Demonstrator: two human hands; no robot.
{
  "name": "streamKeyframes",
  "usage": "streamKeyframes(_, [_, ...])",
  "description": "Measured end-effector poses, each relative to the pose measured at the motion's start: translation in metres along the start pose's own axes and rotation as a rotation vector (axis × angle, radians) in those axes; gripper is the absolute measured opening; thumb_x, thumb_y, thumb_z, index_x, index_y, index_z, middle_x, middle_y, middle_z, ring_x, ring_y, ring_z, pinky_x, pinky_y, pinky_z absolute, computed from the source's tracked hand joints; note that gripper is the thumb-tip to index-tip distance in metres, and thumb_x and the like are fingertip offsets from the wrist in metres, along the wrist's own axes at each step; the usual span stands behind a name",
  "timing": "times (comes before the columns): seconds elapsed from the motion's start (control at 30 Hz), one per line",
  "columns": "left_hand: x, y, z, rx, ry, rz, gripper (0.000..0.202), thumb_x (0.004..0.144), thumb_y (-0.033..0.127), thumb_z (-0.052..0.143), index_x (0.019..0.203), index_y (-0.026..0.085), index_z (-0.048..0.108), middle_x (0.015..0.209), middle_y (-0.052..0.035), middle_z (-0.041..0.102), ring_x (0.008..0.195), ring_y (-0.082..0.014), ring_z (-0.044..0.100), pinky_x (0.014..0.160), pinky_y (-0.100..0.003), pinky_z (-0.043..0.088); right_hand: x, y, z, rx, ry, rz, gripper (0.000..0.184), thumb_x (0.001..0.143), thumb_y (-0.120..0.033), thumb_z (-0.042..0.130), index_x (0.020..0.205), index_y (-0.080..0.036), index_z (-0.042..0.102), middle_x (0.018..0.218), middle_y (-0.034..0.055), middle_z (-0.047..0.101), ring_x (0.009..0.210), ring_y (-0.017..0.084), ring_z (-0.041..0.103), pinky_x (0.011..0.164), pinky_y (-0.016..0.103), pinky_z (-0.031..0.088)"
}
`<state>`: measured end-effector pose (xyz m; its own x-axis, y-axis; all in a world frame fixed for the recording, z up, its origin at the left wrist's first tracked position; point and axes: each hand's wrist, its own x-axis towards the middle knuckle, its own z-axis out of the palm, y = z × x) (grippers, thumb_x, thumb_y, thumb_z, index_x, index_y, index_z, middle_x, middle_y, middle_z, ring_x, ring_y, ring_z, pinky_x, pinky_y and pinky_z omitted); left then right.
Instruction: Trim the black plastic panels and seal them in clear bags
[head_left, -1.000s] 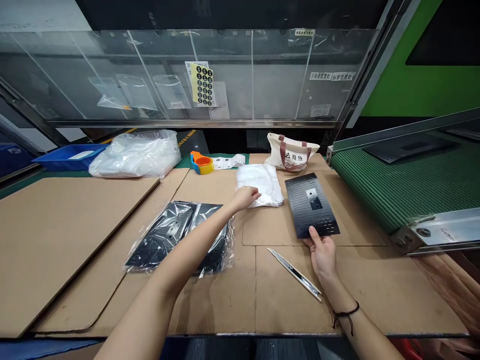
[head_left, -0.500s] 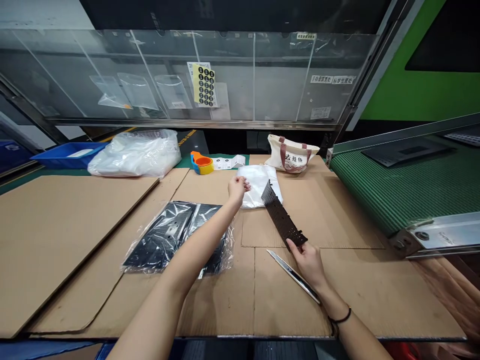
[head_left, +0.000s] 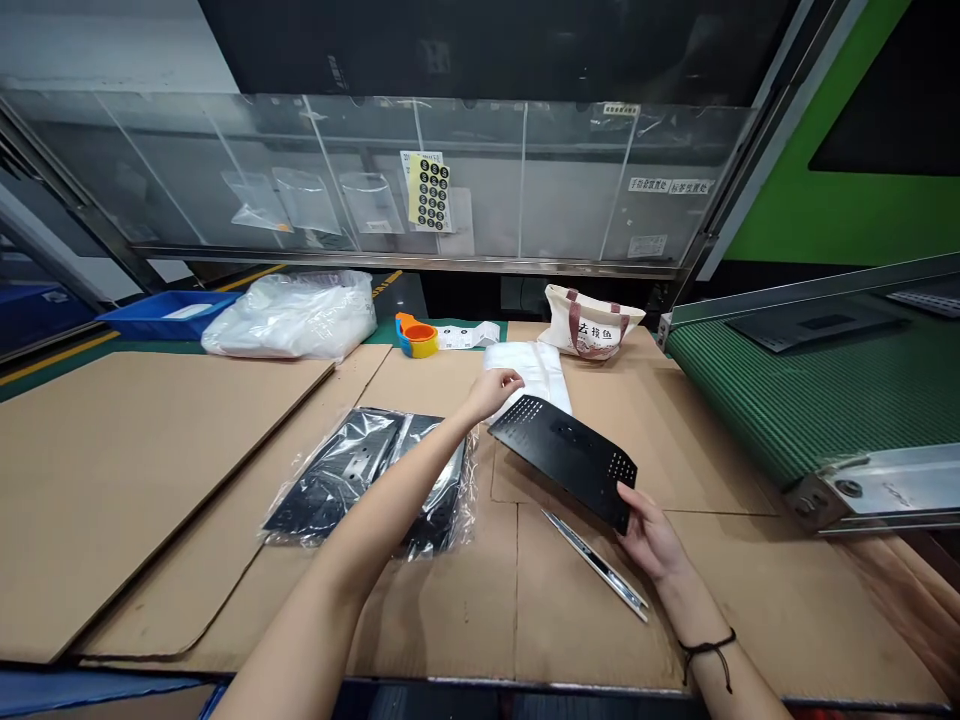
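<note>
My right hand grips a thin black perforated panel by its lower right end. The panel is held tilted above the cardboard, its broad face showing holes at both ends. My left hand is at the near left of a stack of white plastic bags, close to the panel's far end. Its fingers are loosely bent, and nothing shows between them. Under the panel, a utility knife lies on the cardboard. Left of my forearm lie black panels in a clear plastic bag, partly hidden by my arm.
Cardboard sheets cover the table. At the back are a blue tray, a bulky plastic bundle, an orange and yellow tape dispenser and a cloth bag. A green conveyor belt borders the right side.
My right hand has turned the panel from nearly edge-on so its broad face shows. My left hand remains by the white bags, its fingers now bent forward. The whole view has shifted slightly.
</note>
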<state>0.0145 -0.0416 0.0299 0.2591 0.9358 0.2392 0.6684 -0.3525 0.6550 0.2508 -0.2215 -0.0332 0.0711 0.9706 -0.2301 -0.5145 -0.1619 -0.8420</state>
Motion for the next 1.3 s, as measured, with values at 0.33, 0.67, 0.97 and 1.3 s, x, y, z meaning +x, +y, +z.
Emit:
streamKeyframes(0.33, [-0.018, 0.006, -0.003, 0.176, -0.063, 0.058, 0.018, 0.092, 0.031, 0.059, 0.089, 0.014, 0.064, 0.096, -0.0047, 0.065, 0.089, -0.0175, 0.062, 0.085, -0.039, 0.05, -0.005, 0.006, 0.007, 0.241, -0.004, 0.145, 0.016, 0.066, -0.014, 0.079, 0.08, -0.018, 0.074, 0.079, 0.0008, 0.078, 0.07, 0.015, 0.074, 0.06, 0.02, 0.06])
streamKeyframes(0.67, [-0.02, 0.005, 0.002, 0.146, 0.043, -0.014, 0.018, 0.096, 0.03, 0.049, 0.103, 0.015, 0.056, 0.087, -0.0022, 0.06, 0.073, -0.0151, 0.057, 0.07, -0.031, 0.046, -0.035, 0.009, 0.011, 0.224, -0.024, 0.241, 0.021, 0.062, -0.02, 0.085, 0.079, -0.015, 0.073, 0.077, 0.0047, 0.078, 0.072, 0.022, 0.075, 0.068, 0.031, 0.062])
streamKeyframes(0.97, [-0.025, 0.009, -0.004, 0.115, -0.085, 0.091, 0.05, 0.092, 0.04, 0.047, 0.048, 0.022, 0.032, 0.046, 0.0029, 0.034, 0.05, -0.0143, 0.036, 0.056, -0.029, 0.024, -0.037, 0.013, 0.01, 0.346, -0.022, 0.309, 0.015, 0.071, -0.012, 0.076, 0.085, -0.015, 0.075, 0.087, 0.0061, 0.078, 0.074, 0.018, 0.075, 0.056, 0.022, 0.059])
streamKeyframes(1.3, [-0.023, 0.01, -0.012, 0.032, -0.18, 0.146, 0.042, 0.09, 0.04, 0.047, 0.053, 0.02, 0.043, 0.049, 0.0046, 0.037, 0.05, -0.0117, 0.038, 0.053, -0.026, 0.027, -0.039, 0.022, 0.026, 0.433, 0.048, 0.162, 0.011, 0.075, -0.016, 0.074, 0.084, -0.021, 0.074, 0.084, 0.0004, 0.079, 0.083, 0.015, 0.075, 0.062, 0.018, 0.061])
